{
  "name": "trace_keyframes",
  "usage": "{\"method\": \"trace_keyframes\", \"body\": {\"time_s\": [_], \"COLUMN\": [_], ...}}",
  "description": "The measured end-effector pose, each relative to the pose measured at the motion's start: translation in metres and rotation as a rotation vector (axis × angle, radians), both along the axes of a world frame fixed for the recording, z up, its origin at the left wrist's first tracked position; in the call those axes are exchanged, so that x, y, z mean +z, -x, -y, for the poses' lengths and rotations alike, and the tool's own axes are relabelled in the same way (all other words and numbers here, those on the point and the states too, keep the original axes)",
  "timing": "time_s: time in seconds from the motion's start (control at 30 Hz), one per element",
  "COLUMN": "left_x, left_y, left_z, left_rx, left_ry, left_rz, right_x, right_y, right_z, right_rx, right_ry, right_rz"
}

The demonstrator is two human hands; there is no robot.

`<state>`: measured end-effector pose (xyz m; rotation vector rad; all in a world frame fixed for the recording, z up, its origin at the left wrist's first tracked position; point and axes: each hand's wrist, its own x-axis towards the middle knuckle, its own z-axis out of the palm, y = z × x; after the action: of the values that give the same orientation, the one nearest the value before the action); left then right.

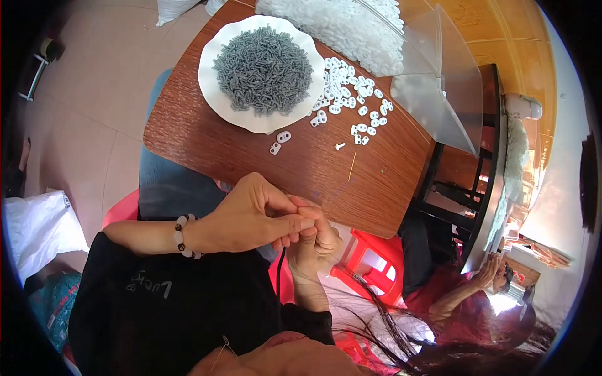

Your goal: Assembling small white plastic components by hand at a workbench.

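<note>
Dark hair [451,360] nearest; left hand [241,216] and right hand [316,235] pinched closed, any held piece hidden; white two-holed pieces [284,136] look light, stiff, best taken by edges.

The wood-grained table [295,166] looks glossy, the two-holed pieces [284,136] smooth plastic.

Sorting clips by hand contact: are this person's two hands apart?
No, the left hand and right hand meet at the fingers, near the brown table.
</note>
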<state>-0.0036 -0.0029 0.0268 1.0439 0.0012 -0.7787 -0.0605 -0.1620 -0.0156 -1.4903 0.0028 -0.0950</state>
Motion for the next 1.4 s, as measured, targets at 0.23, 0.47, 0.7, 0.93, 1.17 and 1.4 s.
{"method": "trace_keyframes", "body": {"time_s": [0.23,0.47,0.7,0.93,1.17,1.4], "left_x": [-0.01,-0.022,-0.014,-0.013,-0.008,-0.011], "left_y": [-0.007,-0.009,-0.004,-0.005,-0.01,-0.011], "left_z": [0.004,0.013,0.01,0.007,0.006,0.006], "left_rx": [0.021,0.132,0.114,0.089,0.07,0.021], "left_ry": [0.002,-0.059,-0.104,-0.013,0.034,0.039], "left_rz": [-0.005,0.097,0.189,0.108,0.02,-0.018], "right_x": [-0.008,-0.021,-0.018,-0.013,-0.007,-0.005], "right_y": [-0.01,-0.023,-0.025,-0.026,-0.029,-0.029], "right_z": [0.004,0.012,0.014,0.015,0.018,0.02], "right_rx": [0.022,0.204,0.258,0.297,0.328,0.343], "right_ry": [0.067,-0.258,-0.322,-0.289,-0.381,-0.371], "right_rz": [-0.005,-0.036,-0.058,0.037,0.015,0.009]}}
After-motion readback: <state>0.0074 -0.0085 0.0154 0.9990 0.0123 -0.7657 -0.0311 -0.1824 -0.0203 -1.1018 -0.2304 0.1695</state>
